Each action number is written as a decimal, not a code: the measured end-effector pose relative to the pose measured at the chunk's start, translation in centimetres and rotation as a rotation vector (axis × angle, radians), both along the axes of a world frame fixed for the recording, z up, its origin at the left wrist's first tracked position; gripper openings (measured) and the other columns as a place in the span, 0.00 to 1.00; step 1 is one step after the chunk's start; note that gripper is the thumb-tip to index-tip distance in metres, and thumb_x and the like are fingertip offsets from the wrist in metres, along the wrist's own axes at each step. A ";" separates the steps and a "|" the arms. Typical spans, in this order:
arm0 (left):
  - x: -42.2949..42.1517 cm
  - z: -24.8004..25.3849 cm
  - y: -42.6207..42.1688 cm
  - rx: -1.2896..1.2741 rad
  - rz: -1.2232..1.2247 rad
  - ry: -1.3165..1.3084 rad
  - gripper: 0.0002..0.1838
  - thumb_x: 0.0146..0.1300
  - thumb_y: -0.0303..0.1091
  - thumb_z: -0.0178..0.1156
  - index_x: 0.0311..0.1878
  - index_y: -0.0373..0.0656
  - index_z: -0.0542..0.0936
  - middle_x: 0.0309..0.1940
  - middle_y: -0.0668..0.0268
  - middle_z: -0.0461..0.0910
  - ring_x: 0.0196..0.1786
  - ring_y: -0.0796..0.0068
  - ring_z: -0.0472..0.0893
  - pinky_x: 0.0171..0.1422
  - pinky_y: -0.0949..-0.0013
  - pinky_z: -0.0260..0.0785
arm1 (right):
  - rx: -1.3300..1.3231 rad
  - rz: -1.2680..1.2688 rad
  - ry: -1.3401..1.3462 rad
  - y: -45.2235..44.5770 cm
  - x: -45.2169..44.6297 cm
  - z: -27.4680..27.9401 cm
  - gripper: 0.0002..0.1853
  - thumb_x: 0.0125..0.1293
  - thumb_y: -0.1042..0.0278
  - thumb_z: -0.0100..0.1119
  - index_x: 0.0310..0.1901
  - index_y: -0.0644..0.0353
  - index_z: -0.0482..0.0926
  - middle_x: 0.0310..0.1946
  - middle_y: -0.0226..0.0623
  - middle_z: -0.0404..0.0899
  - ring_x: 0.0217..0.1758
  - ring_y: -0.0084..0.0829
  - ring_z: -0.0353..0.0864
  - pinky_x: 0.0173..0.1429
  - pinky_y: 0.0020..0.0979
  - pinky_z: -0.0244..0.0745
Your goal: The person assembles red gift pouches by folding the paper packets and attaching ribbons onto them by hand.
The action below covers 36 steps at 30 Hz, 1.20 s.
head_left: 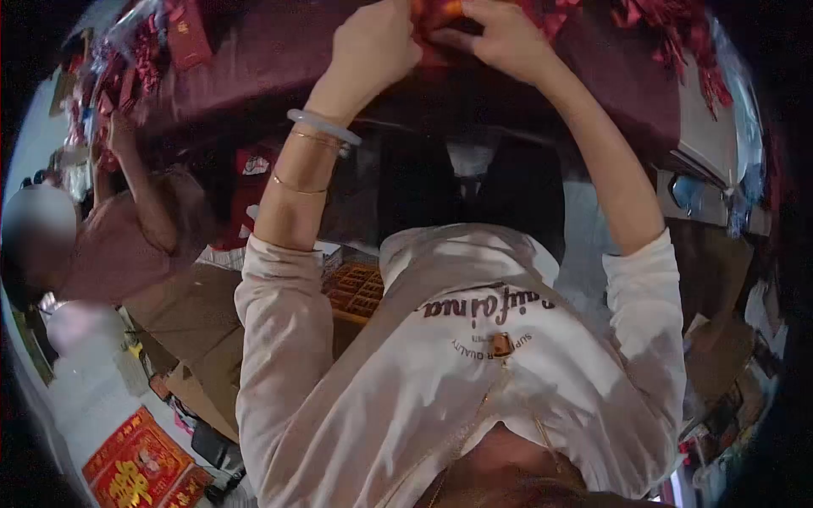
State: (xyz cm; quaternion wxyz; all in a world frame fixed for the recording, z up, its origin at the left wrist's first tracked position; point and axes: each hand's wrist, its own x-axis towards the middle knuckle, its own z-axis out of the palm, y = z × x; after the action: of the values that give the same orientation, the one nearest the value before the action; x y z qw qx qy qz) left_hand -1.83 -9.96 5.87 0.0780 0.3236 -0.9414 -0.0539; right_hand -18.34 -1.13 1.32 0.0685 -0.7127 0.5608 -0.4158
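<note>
A shiny red and orange item (442,12) lies at the top edge of the view, partly cut off, between my two hands. My left hand (374,52), with a pale bangle at its wrist, is closed at the item's left side; its fingertips are largely hidden. From the right, my right hand (501,41) pinches the item, thumb pointing left. Both hands are over a dark red cloth-covered table (279,72). What the item is cannot be made out.
Another person's arm (144,182) reaches to the table at the left. Red tassels (665,30) hang at the upper right; a red packet (188,35) lies upper left. Cardboard (190,317), an orange gridded tray (356,289) and a red-gold printed sheet (140,461) are lower down.
</note>
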 end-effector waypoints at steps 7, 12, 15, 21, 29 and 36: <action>1.8 0.6 -0.8 0.202 0.085 0.149 0.15 0.54 0.32 0.61 0.45 0.40 0.76 0.33 0.60 0.81 0.36 0.66 0.81 0.39 0.66 0.73 | 0.078 -0.072 0.015 -2.0 0.4 -0.3 0.17 0.56 0.55 0.63 0.39 0.60 0.78 0.32 0.42 0.79 0.37 0.44 0.78 0.41 0.38 0.71; 2.4 -2.0 -4.0 0.335 0.006 0.364 0.20 0.48 0.29 0.66 0.47 0.40 0.77 0.35 0.61 0.82 0.36 0.67 0.81 0.42 0.66 0.73 | 0.085 -0.109 -0.012 -2.8 0.9 0.1 0.18 0.55 0.54 0.63 0.39 0.59 0.78 0.32 0.43 0.79 0.37 0.44 0.78 0.41 0.39 0.71; 1.8 -0.5 -1.8 0.225 0.044 0.253 0.21 0.48 0.29 0.65 0.48 0.39 0.77 0.35 0.62 0.82 0.36 0.69 0.81 0.41 0.68 0.73 | 0.085 -0.113 -0.008 -2.4 0.9 0.2 0.18 0.55 0.53 0.63 0.39 0.59 0.78 0.32 0.43 0.79 0.37 0.44 0.79 0.40 0.39 0.71; 1.0 0.4 -1.8 0.236 0.046 0.173 0.19 0.49 0.29 0.61 0.48 0.40 0.76 0.34 0.59 0.81 0.36 0.63 0.81 0.41 0.63 0.73 | 0.083 -0.089 -0.012 -3.0 1.1 0.2 0.19 0.55 0.51 0.63 0.38 0.59 0.78 0.31 0.43 0.79 0.37 0.45 0.79 0.40 0.39 0.72; -1.4 3.3 0.3 -0.173 -0.090 -0.174 0.14 0.50 0.30 0.55 0.43 0.43 0.76 0.35 0.56 0.80 0.42 0.53 0.79 0.43 0.54 0.71 | 0.104 -0.030 -0.022 -3.3 0.5 0.1 0.20 0.54 0.48 0.62 0.38 0.58 0.78 0.30 0.44 0.79 0.36 0.45 0.79 0.39 0.40 0.72; -0.7 3.7 -2.0 0.125 -0.094 -0.175 0.17 0.50 0.28 0.57 0.45 0.37 0.75 0.32 0.57 0.80 0.38 0.62 0.80 0.41 0.63 0.71 | 0.084 -0.021 -0.142 -3.0 0.7 -0.5 0.19 0.56 0.50 0.63 0.41 0.56 0.78 0.29 0.38 0.79 0.32 0.34 0.78 0.38 0.34 0.71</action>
State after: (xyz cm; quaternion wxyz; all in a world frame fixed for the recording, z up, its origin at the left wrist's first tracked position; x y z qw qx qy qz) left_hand -2.55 -11.96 9.55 -0.0276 0.2870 -0.9535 -0.0874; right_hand -17.69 -4.10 0.86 0.1335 -0.6720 0.5789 -0.4421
